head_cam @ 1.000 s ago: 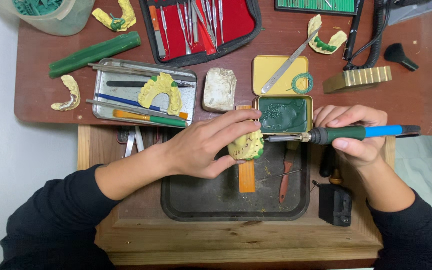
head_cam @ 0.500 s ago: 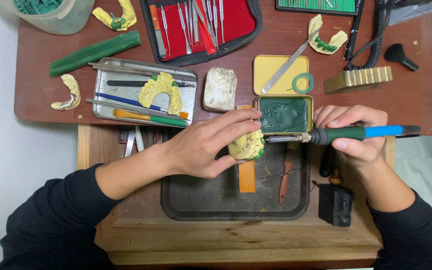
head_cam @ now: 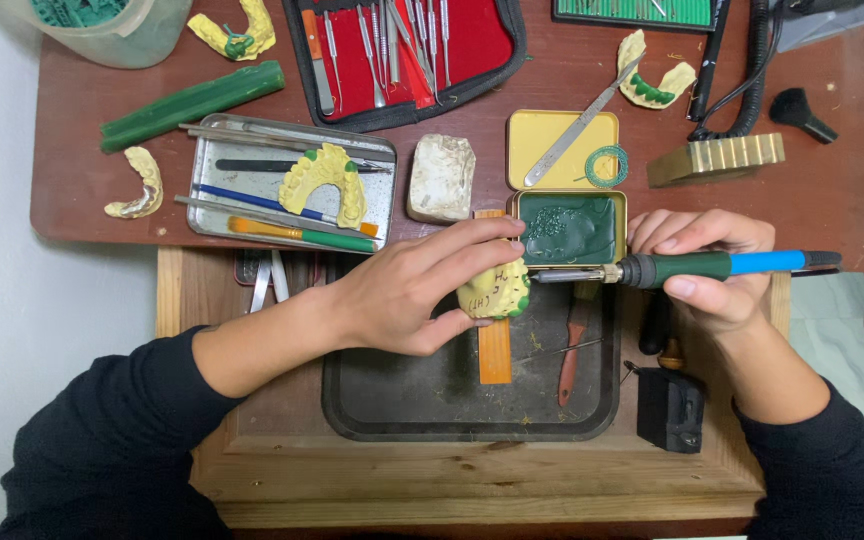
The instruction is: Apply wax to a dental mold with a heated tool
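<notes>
Over dark tray (head_cam: 402, 400): left hand (head_cam: 407, 295) grips yellow cast (head_cam: 494, 292).

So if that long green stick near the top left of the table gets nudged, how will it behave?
The green stick looks straight and rigid, so it would probably slide or pivot as one piece rather than bend. Its faces look fairly flat, so rolling seems unlikely. It lies close to the metal tray, so a push that way might knock the tray's edge.

The left hand (head_cam: 407, 295) reaches in from the left, fingers extended and pinched on the yellow dental cast (head_cam: 495, 290). The right hand (head_cam: 707, 270), just right of the cast, wraps a pen-like tool (head_cam: 692, 266), seemingly thumb underneath.
</notes>
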